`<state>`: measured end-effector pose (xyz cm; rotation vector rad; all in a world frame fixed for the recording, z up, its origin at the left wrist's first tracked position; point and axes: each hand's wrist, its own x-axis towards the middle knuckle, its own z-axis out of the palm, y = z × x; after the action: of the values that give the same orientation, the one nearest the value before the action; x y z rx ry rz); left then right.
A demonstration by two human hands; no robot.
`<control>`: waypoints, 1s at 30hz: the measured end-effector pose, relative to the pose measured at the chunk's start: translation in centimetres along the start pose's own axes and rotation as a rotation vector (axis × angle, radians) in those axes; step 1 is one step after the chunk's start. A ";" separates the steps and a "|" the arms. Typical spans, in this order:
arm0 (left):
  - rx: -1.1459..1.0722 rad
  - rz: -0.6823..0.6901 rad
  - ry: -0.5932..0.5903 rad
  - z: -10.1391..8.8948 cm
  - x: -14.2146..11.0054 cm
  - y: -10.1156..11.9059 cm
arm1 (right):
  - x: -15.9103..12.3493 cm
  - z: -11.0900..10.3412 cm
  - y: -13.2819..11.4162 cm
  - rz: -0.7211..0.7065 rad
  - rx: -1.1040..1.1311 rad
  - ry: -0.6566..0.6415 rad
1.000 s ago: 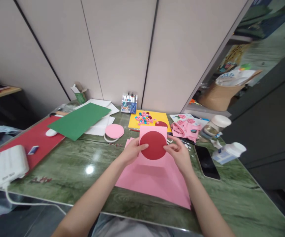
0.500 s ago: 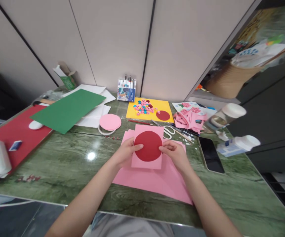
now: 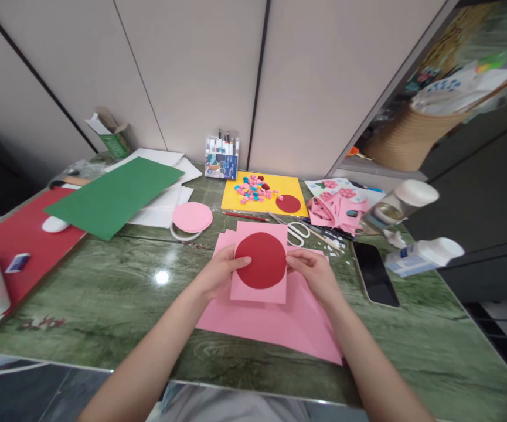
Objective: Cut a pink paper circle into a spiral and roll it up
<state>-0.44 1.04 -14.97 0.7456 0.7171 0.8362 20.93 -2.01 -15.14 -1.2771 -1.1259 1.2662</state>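
A dark red paper circle (image 3: 261, 260) lies on a small pink paper square (image 3: 257, 293) that I hold up over a larger pink sheet (image 3: 275, 325) on the green marble table (image 3: 116, 293). My left hand (image 3: 215, 274) pinches the left edge of the square and circle. My right hand (image 3: 317, 275) pinches their right edge. Both hands have fingers closed on the paper.
Scissors (image 3: 297, 233), a red pencil (image 3: 240, 215) and a yellow sheet (image 3: 235, 202) with small coloured pieces and a red circle (image 3: 288, 203) lie behind. A pink disc (image 3: 192, 216), green sheet (image 3: 112, 196), marker box (image 3: 221, 159), phone (image 3: 374, 272), bottles (image 3: 420, 257) and pink scraps (image 3: 336, 211) surround.
The pink square with the red circle has come a little lower and nearer to me. The view shifted slightly; both hands keep their hold.
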 end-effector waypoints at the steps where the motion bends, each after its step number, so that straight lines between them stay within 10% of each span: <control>1: 0.002 0.001 0.000 0.0 0.0 0.0 | 0.0 0.0 0.0 0.000 -0.002 0.003; 30: -0.091 -0.025 0.045 0.6 -0.4 0.7 | -0.4 0.4 -0.7 -0.007 -0.090 0.088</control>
<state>-0.41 0.86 -13.96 0.6366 0.7225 0.8594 20.52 -2.32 -14.37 -1.3815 -1.1344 1.1542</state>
